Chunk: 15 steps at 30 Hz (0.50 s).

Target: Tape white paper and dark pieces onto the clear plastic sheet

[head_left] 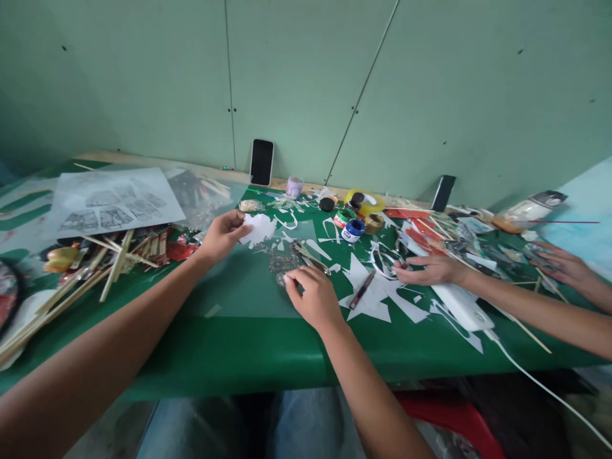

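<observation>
My left hand (224,234) pinches a white paper cutout (259,228) with a wavy edge, held above the table. Nearer the middle, my right hand (313,294) has its thumb and forefinger drawn together at a dark-patterned see-through piece (282,261); it looks gripped at its lower edge. Just behind that hand lie metal scissors (312,256), partly covered by the fingers. A clear plastic sheet (229,290) spreads flat on the green tabletop (229,347) under both hands. To the right, a craft knife (362,290) rests on white paper scraps (377,306).
Another person's hands (430,269) work at the right, beside a white corded device (461,309). Paint jars (354,231) stand toward the back. A phone (262,162) leans on the wall. At left, wooden sticks (117,264) lie below a printed sheet (117,201).
</observation>
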{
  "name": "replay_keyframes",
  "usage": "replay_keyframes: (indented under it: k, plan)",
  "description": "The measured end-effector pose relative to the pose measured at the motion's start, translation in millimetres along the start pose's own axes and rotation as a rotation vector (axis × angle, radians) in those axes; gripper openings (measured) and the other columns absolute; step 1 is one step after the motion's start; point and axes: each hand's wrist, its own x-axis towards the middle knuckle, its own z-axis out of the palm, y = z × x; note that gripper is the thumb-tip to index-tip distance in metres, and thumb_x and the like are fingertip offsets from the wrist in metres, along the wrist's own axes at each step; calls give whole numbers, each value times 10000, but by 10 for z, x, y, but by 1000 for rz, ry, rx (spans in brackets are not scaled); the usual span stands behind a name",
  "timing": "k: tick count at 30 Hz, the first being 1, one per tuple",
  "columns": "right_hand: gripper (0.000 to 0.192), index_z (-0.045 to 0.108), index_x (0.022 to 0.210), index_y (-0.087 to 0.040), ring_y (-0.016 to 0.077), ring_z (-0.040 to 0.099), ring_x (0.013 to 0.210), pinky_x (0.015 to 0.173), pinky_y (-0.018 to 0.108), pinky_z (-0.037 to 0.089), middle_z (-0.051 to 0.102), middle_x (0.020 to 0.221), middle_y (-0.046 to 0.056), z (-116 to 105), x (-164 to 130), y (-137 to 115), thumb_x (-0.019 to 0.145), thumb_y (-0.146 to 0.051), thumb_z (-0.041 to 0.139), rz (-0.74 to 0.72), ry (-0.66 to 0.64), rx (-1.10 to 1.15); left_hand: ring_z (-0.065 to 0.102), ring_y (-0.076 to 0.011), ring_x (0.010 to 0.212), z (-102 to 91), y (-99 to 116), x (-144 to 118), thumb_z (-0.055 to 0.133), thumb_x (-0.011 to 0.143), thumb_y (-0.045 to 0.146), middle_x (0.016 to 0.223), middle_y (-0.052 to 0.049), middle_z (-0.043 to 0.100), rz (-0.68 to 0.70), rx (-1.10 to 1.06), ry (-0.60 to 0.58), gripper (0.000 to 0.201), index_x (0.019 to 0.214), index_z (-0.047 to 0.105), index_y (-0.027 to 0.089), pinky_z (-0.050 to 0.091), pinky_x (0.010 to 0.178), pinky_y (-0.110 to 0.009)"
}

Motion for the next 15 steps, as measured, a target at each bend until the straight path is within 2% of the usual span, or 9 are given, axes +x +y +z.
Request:
replay_keyframes:
  k: [3, 5, 8, 11, 13, 15]
  plan:
    - [240, 635, 796, -212, 194, 616, 758, 716, 305, 476, 669, 745, 56, -48, -156, -35, 934, -215, 440, -12, -4, 0, 401, -86, 538, -5, 42, -36, 746, 588, 407, 596, 48, 448, 22, -12, 31, 355, 701, 495, 183, 324, 531, -222]
    - [232, 642, 795, -215, 203, 622, 764, 713, 315, 481, 673, 746, 59, -66, -210, -41, 928, -216, 451, -2, -1, 19, 398, -86, 550, 0, 104, -155, 746, 584, 427, 604, 49, 446, 31, -3, 67, 373, 718, 500, 181, 324, 539, -219]
    - [206, 665, 807, -228, 223, 632, 776, 701, 334, 495, 679, 774, 67, -56, -254, -41, 928, -280, 507, 61, 16, 146, 425, -94, 581, 27, 214, -493, 716, 627, 466, 647, 38, 481, 0, 33, 74, 385, 786, 515, 178, 343, 558, -216]
    - [186, 677, 920, -231, 197, 639, 855, 758, 329, 530, 683, 947, 67, -82, -298, -22, 933, -365, 549, 94, -3, 327, 440, -98, 602, 67, 303, -878, 712, 656, 443, 662, 40, 472, -36, 117, 76, 379, 864, 550, 171, 360, 574, -212]
    - [234, 642, 1070, -214, 169, 628, 932, 818, 336, 542, 647, 1107, 70, -212, -323, 63, 942, -387, 550, 90, -15, 385, 456, -100, 615, 79, 339, -1054, 719, 665, 420, 666, 38, 475, -52, 148, 66, 359, 873, 576, 165, 370, 581, -211]
    - [290, 611, 1150, -208, 172, 626, 958, 821, 365, 556, 628, 1149, 74, -482, -317, 270, 948, -402, 537, 92, 3, 404, 470, -101, 606, 73, 355, -1127, 728, 661, 427, 663, 35, 491, -73, 111, 107, 360, 860, 583, 166, 368, 562, -208]
